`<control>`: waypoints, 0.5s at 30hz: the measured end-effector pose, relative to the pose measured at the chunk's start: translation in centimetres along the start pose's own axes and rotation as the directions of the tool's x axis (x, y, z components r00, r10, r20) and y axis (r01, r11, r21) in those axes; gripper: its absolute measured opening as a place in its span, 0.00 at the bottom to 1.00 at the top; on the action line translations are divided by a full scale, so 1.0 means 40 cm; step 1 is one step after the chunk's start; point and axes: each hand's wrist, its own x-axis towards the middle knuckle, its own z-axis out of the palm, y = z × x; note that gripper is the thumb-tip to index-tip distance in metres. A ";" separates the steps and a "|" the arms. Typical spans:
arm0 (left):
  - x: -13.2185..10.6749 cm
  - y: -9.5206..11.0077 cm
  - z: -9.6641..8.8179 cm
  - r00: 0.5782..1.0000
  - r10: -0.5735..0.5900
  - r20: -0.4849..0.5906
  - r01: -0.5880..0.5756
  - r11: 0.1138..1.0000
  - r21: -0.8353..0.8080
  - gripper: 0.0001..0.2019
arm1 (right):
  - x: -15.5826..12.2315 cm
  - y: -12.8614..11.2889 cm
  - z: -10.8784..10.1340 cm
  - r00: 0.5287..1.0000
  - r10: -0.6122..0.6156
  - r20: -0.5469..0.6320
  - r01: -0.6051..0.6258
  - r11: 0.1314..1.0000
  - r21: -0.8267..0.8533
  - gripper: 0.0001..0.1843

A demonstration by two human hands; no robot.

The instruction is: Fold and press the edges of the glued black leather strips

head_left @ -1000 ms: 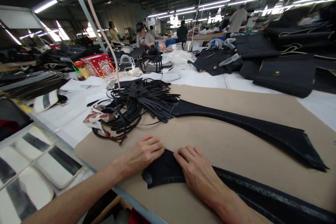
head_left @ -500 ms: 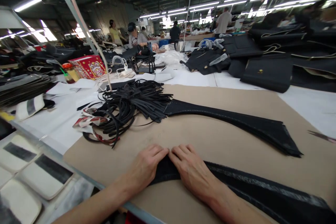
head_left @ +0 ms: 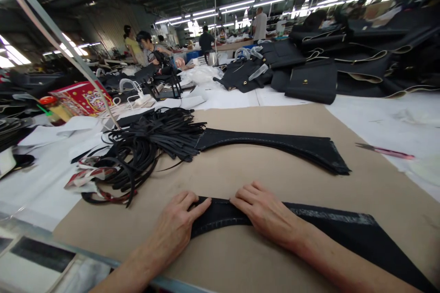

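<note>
A curved black panel (head_left: 222, 213) of leather-like sheet lies before me, its far edge partly folded over, with a whitish strip along the far edge at right. My left hand (head_left: 175, 219) grips the panel's left part, thumb on top and fingers at the far edge. My right hand (head_left: 263, 208), fingers bent and together, pinches and presses the far edge a little to the right. The undersides of both hands are hidden. Farther back lies a similar stack of curved black panels (head_left: 268, 141), its left end beside a bundle of black strips (head_left: 165, 130).
Brown board (head_left: 292, 176) covers the table. Pink-handled scissors (head_left: 392, 150) lie at right. Black bag parts (head_left: 309, 80) are piled at back right. A red box (head_left: 82, 98) and a slanting pole (head_left: 68, 50) stand at left. Co-workers (head_left: 147, 48) are farther back.
My hands have moved apart along the panel's far edge, exposing more of it between them. The camera view has turned to the right, bringing the scissors fully into view.
</note>
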 end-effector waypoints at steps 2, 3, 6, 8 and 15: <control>0.002 0.001 0.001 1.000 0.007 -0.011 -0.007 1.000 0.025 0.26 | -0.005 -0.001 0.000 1.000 -0.004 0.003 0.004 1.000 0.018 0.12; 0.003 0.002 0.001 1.000 0.010 -0.017 -0.009 0.999 0.033 0.26 | -0.006 -0.002 -0.001 1.000 0.000 0.006 0.000 1.000 0.023 0.12; 0.012 0.004 0.001 0.999 0.034 -0.032 -0.033 0.999 0.040 0.26 | -0.009 -0.007 -0.006 1.000 0.020 0.017 -0.021 0.999 0.025 0.14; 0.021 0.006 -0.001 0.997 0.073 -0.014 -0.072 0.997 0.025 0.23 | -0.012 -0.008 -0.010 0.999 0.026 0.024 -0.027 0.999 0.028 0.14; 0.058 0.036 -0.016 0.986 0.121 0.118 -0.134 0.985 0.112 0.26 | -0.020 -0.005 -0.010 1.000 -0.005 0.025 0.004 0.999 0.034 0.14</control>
